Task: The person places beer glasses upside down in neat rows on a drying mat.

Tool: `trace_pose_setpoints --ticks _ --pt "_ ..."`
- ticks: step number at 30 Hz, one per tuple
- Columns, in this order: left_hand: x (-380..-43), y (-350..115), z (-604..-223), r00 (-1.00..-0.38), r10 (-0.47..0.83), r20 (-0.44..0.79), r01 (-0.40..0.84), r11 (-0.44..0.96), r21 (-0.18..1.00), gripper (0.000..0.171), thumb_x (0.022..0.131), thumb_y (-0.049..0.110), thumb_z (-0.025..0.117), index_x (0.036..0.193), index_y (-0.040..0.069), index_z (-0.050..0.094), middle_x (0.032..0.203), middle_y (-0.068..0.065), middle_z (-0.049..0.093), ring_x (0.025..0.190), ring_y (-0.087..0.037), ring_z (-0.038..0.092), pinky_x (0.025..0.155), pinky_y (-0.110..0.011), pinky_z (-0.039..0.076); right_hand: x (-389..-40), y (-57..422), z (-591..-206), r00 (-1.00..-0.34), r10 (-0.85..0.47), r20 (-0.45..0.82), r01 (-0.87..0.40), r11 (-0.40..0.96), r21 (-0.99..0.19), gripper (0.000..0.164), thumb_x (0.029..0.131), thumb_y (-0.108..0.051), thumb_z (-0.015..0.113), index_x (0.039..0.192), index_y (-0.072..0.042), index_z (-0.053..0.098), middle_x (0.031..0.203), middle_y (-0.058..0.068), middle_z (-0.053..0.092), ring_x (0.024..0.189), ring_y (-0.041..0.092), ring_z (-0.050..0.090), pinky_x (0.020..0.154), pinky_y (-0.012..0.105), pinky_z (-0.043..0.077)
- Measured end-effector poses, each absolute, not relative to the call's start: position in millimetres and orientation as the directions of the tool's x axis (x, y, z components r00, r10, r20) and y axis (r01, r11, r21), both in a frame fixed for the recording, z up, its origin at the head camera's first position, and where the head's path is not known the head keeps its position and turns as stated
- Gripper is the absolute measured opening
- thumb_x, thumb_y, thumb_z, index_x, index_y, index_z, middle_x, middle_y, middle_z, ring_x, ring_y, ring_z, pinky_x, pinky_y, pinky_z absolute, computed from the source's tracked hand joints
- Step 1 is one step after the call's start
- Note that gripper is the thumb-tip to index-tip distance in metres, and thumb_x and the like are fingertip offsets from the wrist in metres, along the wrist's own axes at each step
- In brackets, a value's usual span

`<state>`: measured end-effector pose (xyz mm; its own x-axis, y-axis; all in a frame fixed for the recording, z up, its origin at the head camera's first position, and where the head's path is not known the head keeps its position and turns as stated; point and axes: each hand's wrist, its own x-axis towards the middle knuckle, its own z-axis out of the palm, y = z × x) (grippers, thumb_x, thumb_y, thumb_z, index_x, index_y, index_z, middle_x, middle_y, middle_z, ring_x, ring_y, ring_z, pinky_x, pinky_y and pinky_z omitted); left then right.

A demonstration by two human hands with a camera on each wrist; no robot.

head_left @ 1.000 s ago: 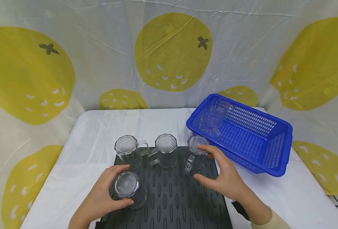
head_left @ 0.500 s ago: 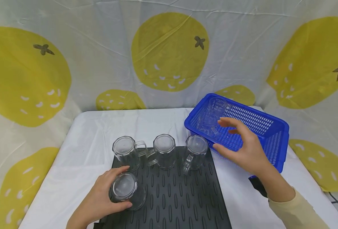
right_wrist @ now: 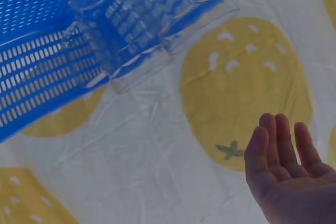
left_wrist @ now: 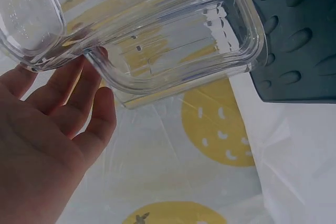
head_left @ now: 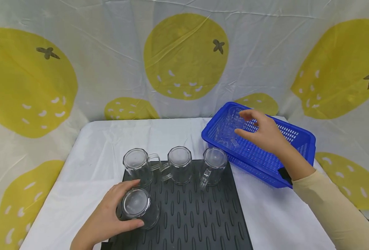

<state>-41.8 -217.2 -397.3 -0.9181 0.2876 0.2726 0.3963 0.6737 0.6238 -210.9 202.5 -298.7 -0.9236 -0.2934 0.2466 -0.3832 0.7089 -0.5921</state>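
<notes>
My left hand (head_left: 109, 215) grips a clear glass mug (head_left: 137, 205) standing upside down on the black ridged mat (head_left: 200, 222), thumb on the near side and fingers on the far side. In the left wrist view the handle of this mug (left_wrist: 173, 77) points away from the palm. Three more upturned glass mugs line the back of the mat: a left one (head_left: 137, 163), a middle one (head_left: 180, 165) and a right one (head_left: 215, 166). Above the blue basket (head_left: 259, 173) hovers my right hand (head_left: 262, 135), thumb and fingers spread, holding nothing. Glass mugs (right_wrist: 113, 30) lie at the basket's left end.
A white cloth (head_left: 109, 139) covers the table under the mat and basket. Behind it hangs a curtain (head_left: 115, 62) with large yellow fruit prints. The basket sits at the back right, its near side close to the right mug.
My right hand has left the right mug on the mat and moved up and right, over the basket. The left hand keeps its hold on the front mug.
</notes>
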Motion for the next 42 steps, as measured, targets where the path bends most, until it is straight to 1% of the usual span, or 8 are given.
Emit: trace_pose_setpoints --ticks 4,9,16,19,24,31,38,42 --pt "-42 -217 -389 -0.898 0.304 0.317 0.439 0.617 0.653 0.087 0.064 0.033 0.085 0.138 0.023 0.04 0.135 0.006 0.042 0.123 -0.01 0.037 0.097 -0.014 0.025 -230 206 -310 -0.945 -0.316 0.079 -0.304 0.768 -0.564 0.062 0.085 -0.041 0.063 0.133 -0.007 0.043 0.131 0.013 0.045 0.121 0.032 0.039 0.094 0.053 0.037" --pt "-38 -214 -380 -0.877 0.279 0.39 0.478 0.585 0.655 0.078 0.065 0.02 0.084 0.133 0.017 0.046 0.131 0.001 0.046 0.121 -0.012 0.039 0.097 -0.014 0.025 -248 210 -325 -0.943 -0.332 0.016 -0.293 0.806 -0.515 0.064 0.085 -0.038 0.064 0.134 -0.004 0.041 0.134 0.016 0.043 0.123 0.035 0.038 0.095 0.054 0.035" --pt "-33 -196 -350 -0.748 0.257 0.612 0.644 0.504 0.575 0.058 0.067 0.0 0.077 0.121 0.005 0.057 0.118 -0.009 0.055 0.113 -0.018 0.047 0.095 -0.017 0.032 -263 211 -338 -0.948 -0.315 -0.035 -0.259 0.832 -0.491 0.073 0.083 -0.037 0.066 0.137 0.002 0.036 0.135 0.022 0.04 0.123 0.04 0.037 0.095 0.056 0.034" --pt "-31 -189 -341 -0.719 0.264 0.642 0.677 0.472 0.565 0.051 0.07 0.001 0.075 0.118 0.004 0.059 0.116 -0.008 0.056 0.11 -0.02 0.048 0.095 -0.018 0.033 -269 210 -343 -0.952 -0.303 -0.053 -0.238 0.835 -0.495 0.078 0.082 -0.041 0.067 0.138 0.002 0.033 0.136 0.023 0.039 0.123 0.04 0.036 0.094 0.057 0.034" --pt "-34 -184 -342 -0.712 0.267 0.649 0.683 0.474 0.555 0.049 0.071 0.002 0.075 0.117 0.006 0.06 0.115 -0.006 0.056 0.108 -0.02 0.049 0.093 -0.019 0.034 -274 208 -349 -0.957 -0.284 -0.062 -0.215 0.834 -0.508 0.086 0.08 -0.045 0.068 0.14 0.001 0.028 0.138 0.025 0.036 0.124 0.041 0.035 0.093 0.058 0.035" --pt "-45 -181 -362 -0.687 0.3 0.662 0.706 0.491 0.51 0.043 0.079 0.017 0.073 0.119 0.011 0.059 0.117 -0.004 0.056 0.108 -0.02 0.049 0.094 -0.021 0.033 -281 203 -358 -0.959 -0.276 -0.062 -0.211 0.844 -0.494 0.095 0.076 -0.05 0.069 0.143 0.0 0.024 0.14 0.025 0.033 0.126 0.042 0.032 0.095 0.058 0.032" --pt "-44 -169 -370 -0.679 0.331 0.655 0.715 0.501 0.488 0.04 0.082 0.021 0.07 0.12 0.017 0.059 0.12 -0.001 0.055 0.109 -0.019 0.049 0.092 -0.026 0.033 -284 197 -362 -0.965 -0.258 -0.038 -0.21 0.855 -0.475 0.096 0.075 -0.051 0.07 0.141 0.002 0.025 0.14 0.026 0.033 0.126 0.043 0.031 0.097 0.058 0.03" --pt "-41 -163 -371 -0.682 0.341 0.647 0.718 0.476 0.507 0.04 0.082 0.019 0.071 0.119 0.018 0.058 0.119 0.001 0.056 0.107 -0.017 0.051 0.091 -0.026 0.034 -282 194 -361 -0.971 -0.238 -0.012 -0.203 0.854 -0.479 0.092 0.075 -0.049 0.071 0.139 0.001 0.028 0.136 0.026 0.037 0.122 0.043 0.036 0.096 0.057 0.032"
